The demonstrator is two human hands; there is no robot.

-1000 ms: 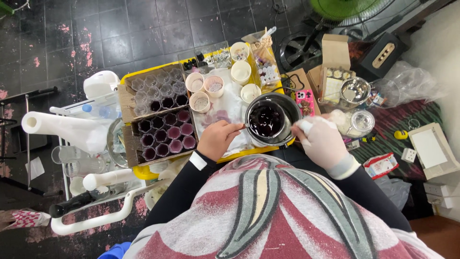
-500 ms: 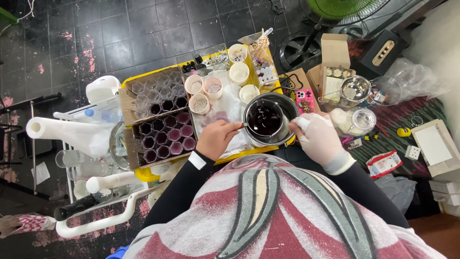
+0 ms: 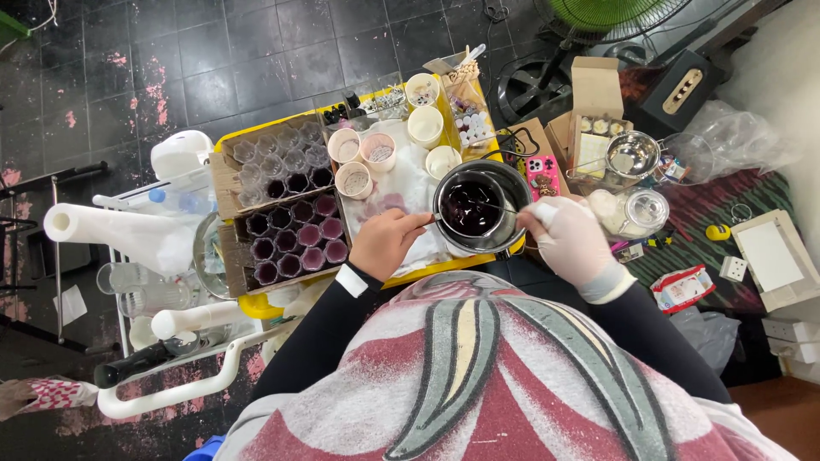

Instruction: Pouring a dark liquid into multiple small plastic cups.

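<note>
left hand edged closer to the dark pot, gloved right hand slightly lower at its rim

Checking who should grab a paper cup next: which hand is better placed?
Left. The left hand rests on the white cloth nearest the paper cups; the gloved right hand is stirring the metal pot.

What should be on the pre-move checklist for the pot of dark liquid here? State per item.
1. Left hand on the handle side of the metal pot: ok.
2. Right hand, gloved, at the pot's right rim, holding a thin stick into the liquid: ok.
3. Pot sits level on the yellow tray: ok.
4. Small cups in the cardboard box left of the pot upright, several filled purple, back rows not yet filled: ok.
5. White cloth under the pot already stained pink: not ok.
6. Liquid temperature: cannot tell.
</note>
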